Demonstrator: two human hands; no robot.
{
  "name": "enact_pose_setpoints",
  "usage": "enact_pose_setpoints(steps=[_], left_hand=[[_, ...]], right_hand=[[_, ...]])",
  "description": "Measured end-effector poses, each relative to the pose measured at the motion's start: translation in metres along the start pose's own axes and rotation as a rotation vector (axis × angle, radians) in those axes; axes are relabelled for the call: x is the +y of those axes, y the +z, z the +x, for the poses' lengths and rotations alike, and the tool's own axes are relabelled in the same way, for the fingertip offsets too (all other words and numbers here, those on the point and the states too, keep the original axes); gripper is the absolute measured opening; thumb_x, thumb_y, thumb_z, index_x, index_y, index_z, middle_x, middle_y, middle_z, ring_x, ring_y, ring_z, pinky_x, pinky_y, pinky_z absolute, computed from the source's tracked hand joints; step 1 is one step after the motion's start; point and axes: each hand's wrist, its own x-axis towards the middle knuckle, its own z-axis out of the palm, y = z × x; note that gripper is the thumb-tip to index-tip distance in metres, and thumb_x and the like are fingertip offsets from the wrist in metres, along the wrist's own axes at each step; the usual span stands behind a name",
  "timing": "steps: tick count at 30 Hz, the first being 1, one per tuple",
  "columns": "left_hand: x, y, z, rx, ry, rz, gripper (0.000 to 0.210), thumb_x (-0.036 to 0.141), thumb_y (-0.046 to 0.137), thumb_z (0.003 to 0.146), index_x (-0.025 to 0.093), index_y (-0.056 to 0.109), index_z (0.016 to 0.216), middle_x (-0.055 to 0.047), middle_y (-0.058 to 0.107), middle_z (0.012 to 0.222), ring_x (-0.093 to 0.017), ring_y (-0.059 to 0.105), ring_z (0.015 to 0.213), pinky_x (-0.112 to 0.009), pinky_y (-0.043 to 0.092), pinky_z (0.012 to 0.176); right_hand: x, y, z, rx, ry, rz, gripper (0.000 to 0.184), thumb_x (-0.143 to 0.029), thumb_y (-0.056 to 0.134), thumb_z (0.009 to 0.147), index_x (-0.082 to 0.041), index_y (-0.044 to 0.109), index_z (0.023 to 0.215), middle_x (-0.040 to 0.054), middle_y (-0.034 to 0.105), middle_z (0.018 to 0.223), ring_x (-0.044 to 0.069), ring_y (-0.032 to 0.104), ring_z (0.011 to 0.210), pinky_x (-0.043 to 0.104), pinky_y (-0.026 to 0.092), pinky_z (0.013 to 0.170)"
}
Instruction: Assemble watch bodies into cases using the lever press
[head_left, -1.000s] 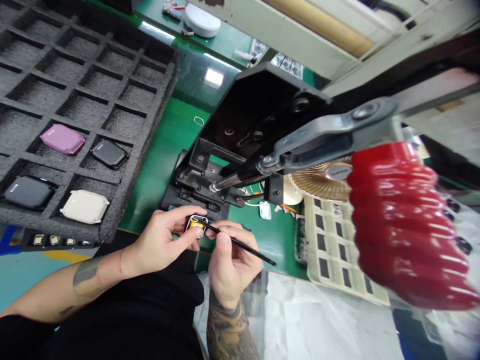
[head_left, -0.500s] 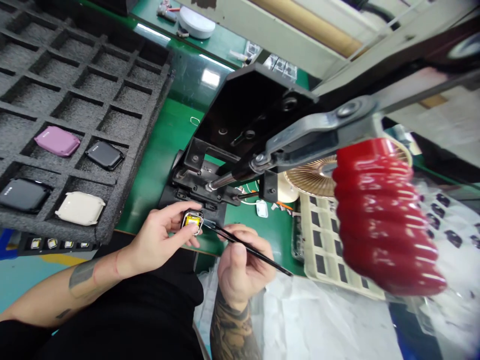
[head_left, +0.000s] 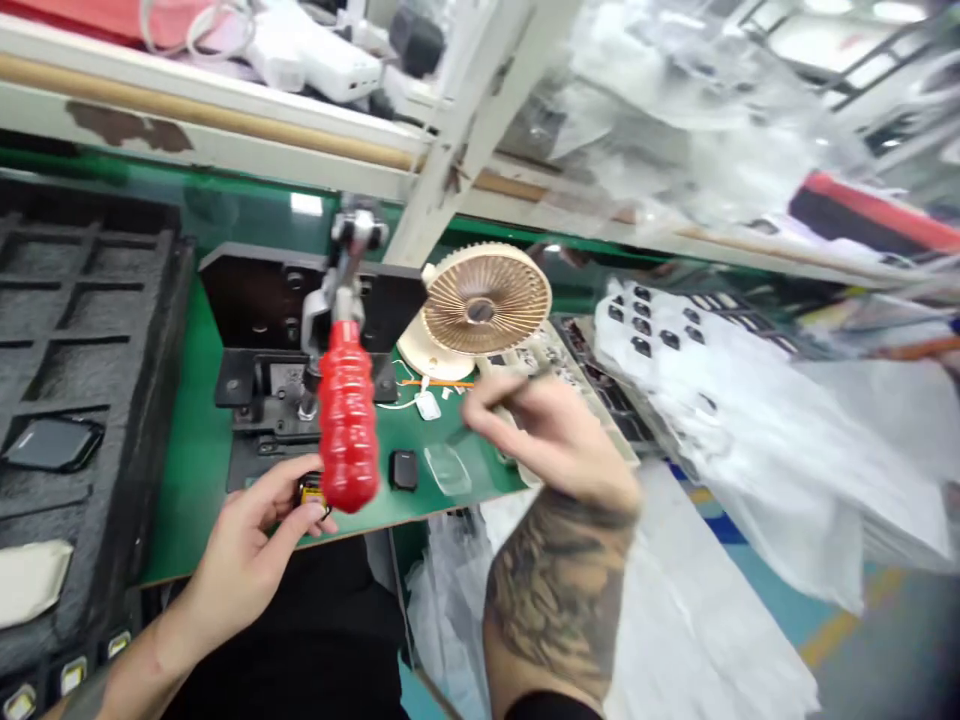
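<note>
My left hand (head_left: 259, 540) is closed on a small dark watch-like case (head_left: 304, 486) with a yellow part inside, held at the bench edge. The red lever handle hides part of the case. My right hand (head_left: 559, 430) is raised over the right of the bench, blurred, its fingers closed. A dark thin streak at its fingers looks like the black tweezers (head_left: 538, 371). Nearer the middle, a small black case (head_left: 403, 470) and a clear plastic piece (head_left: 448, 470) lie on the green bench.
A press with a red handle (head_left: 349, 420) stands in front of me. The black foam tray (head_left: 161, 400) with watch-like cases is at left. Behind the right hand are a fan (head_left: 487, 300) and a cream parts tray (head_left: 600, 410). White plastic sheeting (head_left: 750, 430) covers the right side.
The view has swung to the right. My right hand has moved away from the case in my left hand, out to the right with the tweezers. My left hand still holds the case.
</note>
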Motion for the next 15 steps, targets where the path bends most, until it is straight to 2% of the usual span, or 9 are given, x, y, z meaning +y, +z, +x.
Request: enact_pose_setpoints(steps=[1, 4, 6, 9, 13, 15], left_hand=[[-0.003, 0.001, 0.001, -0.009, 0.007, 0.039, 0.042, 0.043, 0.075, 0.110, 0.020, 0.073, 0.145, -0.007, 0.088, 0.101, -0.022, 0.086, 0.086, -0.031, 0.073, 0.086], [-0.014, 0.001, 0.002, 0.011, 0.005, 0.149, 0.042, 0.046, 0.074, 0.109, 0.019, 0.075, 0.141, -0.009, 0.088, 0.106, -0.024, 0.088, 0.089, -0.032, 0.073, 0.089], [-0.021, -0.004, 0.001, 0.007, -0.004, 0.201, 0.040, 0.047, 0.075, 0.108, 0.020, 0.076, 0.137, -0.011, 0.089, 0.115, -0.026, 0.089, 0.095, -0.034, 0.073, 0.093], [-0.028, -0.013, -0.001, -0.029, 0.006, 0.243, 0.036, 0.048, 0.077, 0.107, 0.021, 0.079, 0.131, -0.012, 0.088, 0.121, -0.029, 0.089, 0.104, -0.035, 0.074, 0.097], [-0.030, -0.018, -0.005, -0.052, 0.023, 0.259, 0.035, 0.047, 0.075, 0.108, 0.022, 0.077, 0.132, -0.011, 0.088, 0.121, -0.027, 0.088, 0.106, -0.033, 0.072, 0.101], [-0.028, -0.016, -0.006, -0.047, 0.004, 0.243, 0.038, 0.048, 0.074, 0.108, 0.023, 0.074, 0.136, -0.010, 0.087, 0.122, -0.028, 0.088, 0.108, -0.035, 0.071, 0.105]], right_hand=[[0.008, 0.002, 0.021, 0.063, 0.009, -0.099, 0.021, -0.035, 0.075, 0.106, -0.021, 0.076, 0.091, 0.0004, 0.076, 0.083, 0.016, 0.071, 0.072, 0.031, 0.059, 0.069], [0.027, 0.025, 0.075, 0.475, -0.084, -0.121, 0.019, -0.037, 0.071, 0.110, -0.019, 0.077, 0.108, 0.0030, 0.080, 0.100, 0.015, 0.072, 0.083, 0.031, 0.062, 0.080], [0.031, 0.038, 0.086, 0.575, -0.169, -0.192, 0.019, -0.036, 0.067, 0.113, -0.020, 0.077, 0.116, 0.0044, 0.079, 0.107, 0.016, 0.072, 0.090, 0.033, 0.062, 0.085], [0.025, 0.041, 0.058, 0.455, -0.241, -0.450, 0.020, -0.031, 0.060, 0.116, -0.023, 0.077, 0.123, 0.0052, 0.077, 0.108, 0.018, 0.072, 0.098, 0.035, 0.060, 0.089], [0.016, 0.039, -0.018, 0.187, -0.306, -0.854, 0.022, -0.019, 0.056, 0.115, -0.025, 0.076, 0.125, 0.0043, 0.076, 0.103, 0.019, 0.068, 0.089, 0.035, 0.052, 0.076], [0.018, 0.041, -0.052, 0.093, -0.312, -0.959, 0.024, -0.016, 0.054, 0.115, -0.024, 0.074, 0.124, 0.0038, 0.076, 0.100, 0.018, 0.065, 0.085, 0.035, 0.048, 0.071]])
